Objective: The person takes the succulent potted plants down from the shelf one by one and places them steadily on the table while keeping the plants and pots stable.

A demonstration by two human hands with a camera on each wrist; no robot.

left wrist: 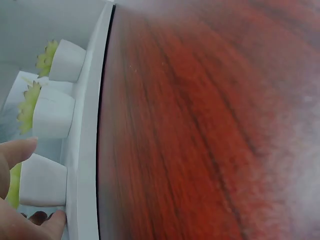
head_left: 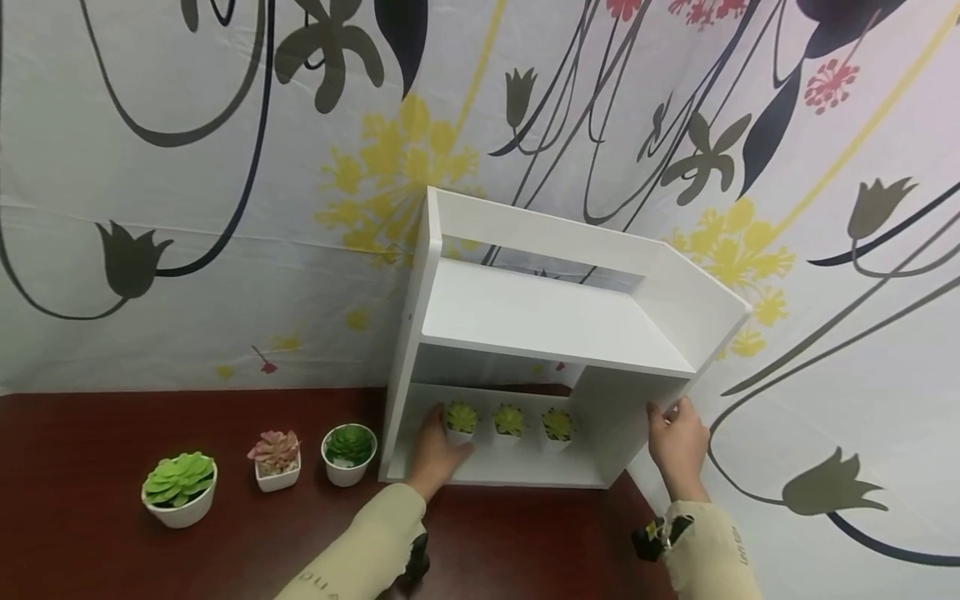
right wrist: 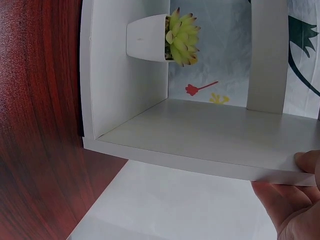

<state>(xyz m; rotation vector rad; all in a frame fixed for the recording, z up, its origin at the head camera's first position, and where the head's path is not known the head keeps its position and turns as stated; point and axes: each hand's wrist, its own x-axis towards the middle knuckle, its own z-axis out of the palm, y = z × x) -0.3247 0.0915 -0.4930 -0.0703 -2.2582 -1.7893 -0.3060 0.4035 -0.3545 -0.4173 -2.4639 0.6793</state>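
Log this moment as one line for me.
left hand: around leftmost shelved plant; right hand: grips white shelf's side; table: three potted plants

The centre shelf [head_left: 555,312] is white, its plants [head_left: 508,419] yellow-green, their pots [right wrist: 146,38] white; lower left, the table [head_left: 75,467] is grained red-brown; up top, white cloth [head_left: 187,350] bears yellow, grey and red flowers [head_left: 378,158].

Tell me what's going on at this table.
A person's left hand has its fingers around a yellow-green succulent in a small white pot, the leftmost in a row with two matching ones on the bottom board of a white open shelf unit. The right hand grips the front of its right side panel. Left of the unit, on the dark red wood-grain table, stand three more white-potted succulents: a bright green one, a pink one and a dark green one.
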